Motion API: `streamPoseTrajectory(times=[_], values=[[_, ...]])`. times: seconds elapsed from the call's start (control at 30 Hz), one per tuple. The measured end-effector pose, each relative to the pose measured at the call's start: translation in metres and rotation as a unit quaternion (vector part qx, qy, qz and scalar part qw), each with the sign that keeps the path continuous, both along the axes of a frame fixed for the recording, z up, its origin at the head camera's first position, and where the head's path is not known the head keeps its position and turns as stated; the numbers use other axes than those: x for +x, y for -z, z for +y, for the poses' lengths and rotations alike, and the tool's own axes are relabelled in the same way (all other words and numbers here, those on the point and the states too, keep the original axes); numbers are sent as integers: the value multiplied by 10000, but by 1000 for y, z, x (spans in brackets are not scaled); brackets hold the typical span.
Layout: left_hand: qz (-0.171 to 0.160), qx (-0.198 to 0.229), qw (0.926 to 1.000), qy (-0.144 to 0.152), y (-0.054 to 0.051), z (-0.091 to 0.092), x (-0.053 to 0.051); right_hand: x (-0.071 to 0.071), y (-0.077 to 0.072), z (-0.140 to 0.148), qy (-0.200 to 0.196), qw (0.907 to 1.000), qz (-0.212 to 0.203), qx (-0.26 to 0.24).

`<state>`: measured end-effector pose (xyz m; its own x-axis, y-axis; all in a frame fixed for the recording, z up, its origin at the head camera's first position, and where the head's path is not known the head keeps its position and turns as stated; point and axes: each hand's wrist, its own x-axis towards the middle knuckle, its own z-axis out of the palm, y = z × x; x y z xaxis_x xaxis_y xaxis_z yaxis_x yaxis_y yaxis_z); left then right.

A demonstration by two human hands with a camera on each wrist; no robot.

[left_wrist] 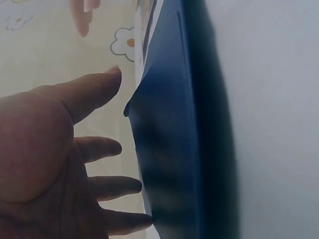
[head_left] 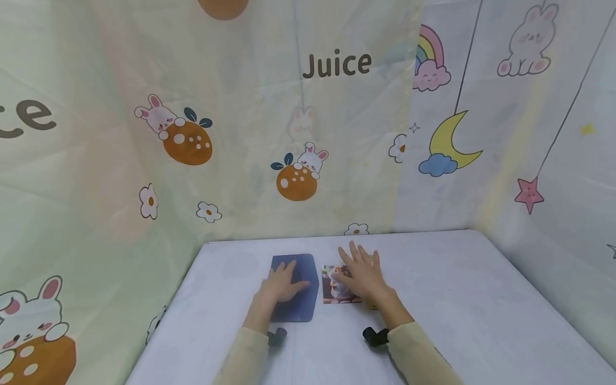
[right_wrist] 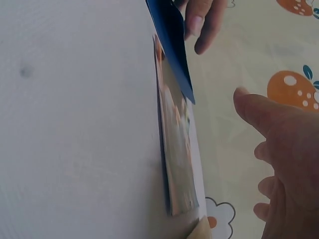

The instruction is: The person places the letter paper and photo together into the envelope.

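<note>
A dark blue envelope (head_left: pixel 303 305) with a pointed flap side lies flat on the white table. Over it is my left hand (head_left: pixel 281 283), its fingers spread; in the left wrist view the fingertips come close to the blue envelope (left_wrist: pixel 164 129), and I cannot tell whether all of them touch. To the right lies a glossy picture card (head_left: pixel 332 291) with a cartoon-like figure. My right hand (head_left: pixel 363 275) is spread above it and partly covers it. The right wrist view shows this picture card (right_wrist: pixel 177 149) below my hand, with a gap between them.
A small tan thing (right_wrist: pixel 201 229) pokes out beyond the card's end; most of it is hidden. The white table (head_left: pixel 457 299) meets hanging cloth (head_left: pixel 250 214) printed with rabbits and flowers at the back and sides. Black wrist mounts (head_left: pixel 375 337) sit near both sleeves.
</note>
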<state>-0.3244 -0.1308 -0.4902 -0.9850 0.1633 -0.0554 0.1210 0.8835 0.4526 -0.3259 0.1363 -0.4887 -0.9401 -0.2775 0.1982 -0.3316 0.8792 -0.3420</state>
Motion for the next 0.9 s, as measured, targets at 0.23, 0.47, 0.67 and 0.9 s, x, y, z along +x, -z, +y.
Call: streamPoseTrajectory(times=[0.23,0.47,0.67,0.9], values=[[-46,-6,9999,89,-4,-6,-1,-1,4,-11,-144,9997,38,199],[-11,-84,9997,246,-9,-10,-2,-1,5,-28,-192,9997,-29,151],[-199,-103,9979,603,-12,-9,1,3,4,-41,-260,9990,10,372],[-323,-138,9963,781,-13,-9,3,7,7,-51,-586,9975,2,390]])
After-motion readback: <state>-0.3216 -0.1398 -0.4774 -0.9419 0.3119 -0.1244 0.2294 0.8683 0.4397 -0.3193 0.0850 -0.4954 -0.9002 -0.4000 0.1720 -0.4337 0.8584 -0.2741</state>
